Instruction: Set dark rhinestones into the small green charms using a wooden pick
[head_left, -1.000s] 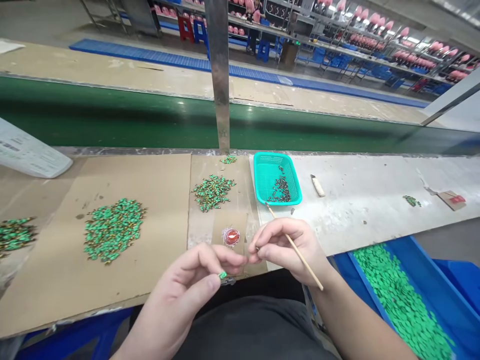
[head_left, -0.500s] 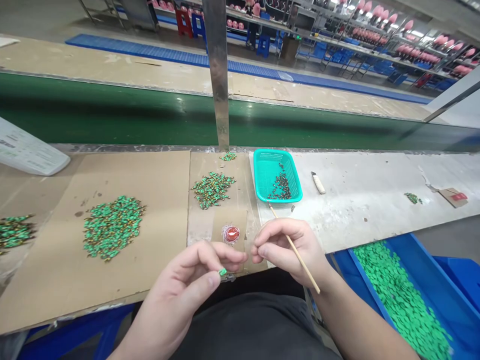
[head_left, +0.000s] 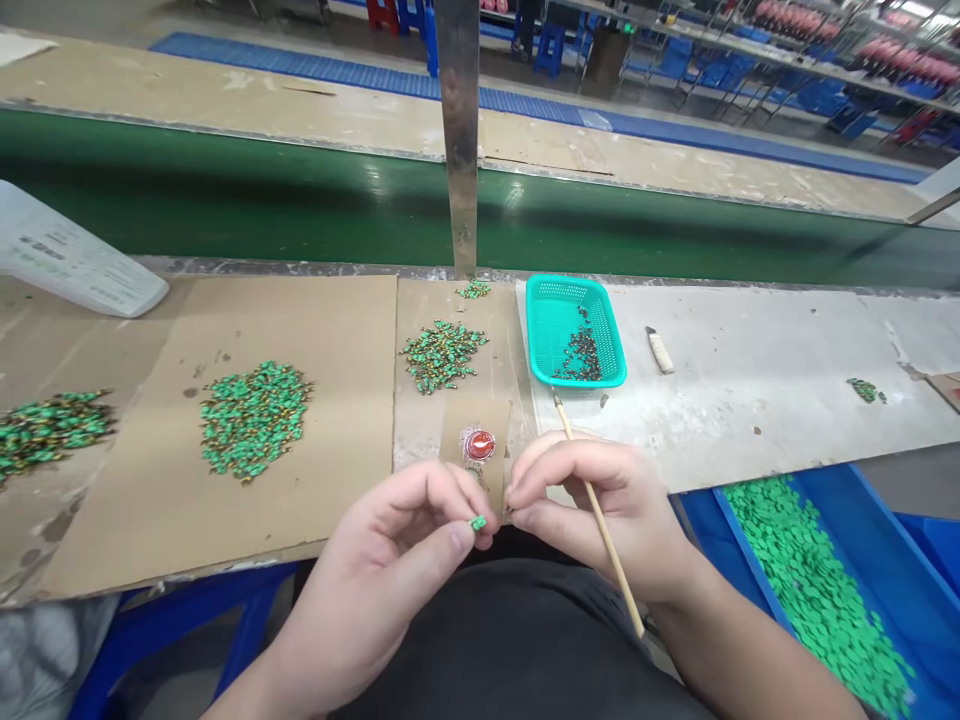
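My left hand [head_left: 416, 540] pinches a small green piece [head_left: 478, 523] between thumb and fingertip. Close on its right, my right hand [head_left: 596, 505] is closed, with thumb and forefinger pressed together at a tiny dark bit too small to make out. A thin wooden paintbrush [head_left: 611, 545] lies across that same hand, its dark tip pointing up toward the basket. Just beyond my fingers, a round patch of glossy red liquid [head_left: 480, 445] sits on a small cardboard piece. The turquoise basket [head_left: 551, 345] behind it holds many tiny dark pieces.
Piles of green-and-gold pieces lie on the cardboard: a large pile [head_left: 255, 420], a smaller pile [head_left: 444, 355], and another pile [head_left: 52, 430] at far left. A white-handled tool [head_left: 660, 352] lies right of the basket. A blue bin [head_left: 862, 540] with green pieces stands lower right.
My hands have come closer together, and the green piece has moved right toward my right fingertips. The view has tilted down, with the table shifting up and right.
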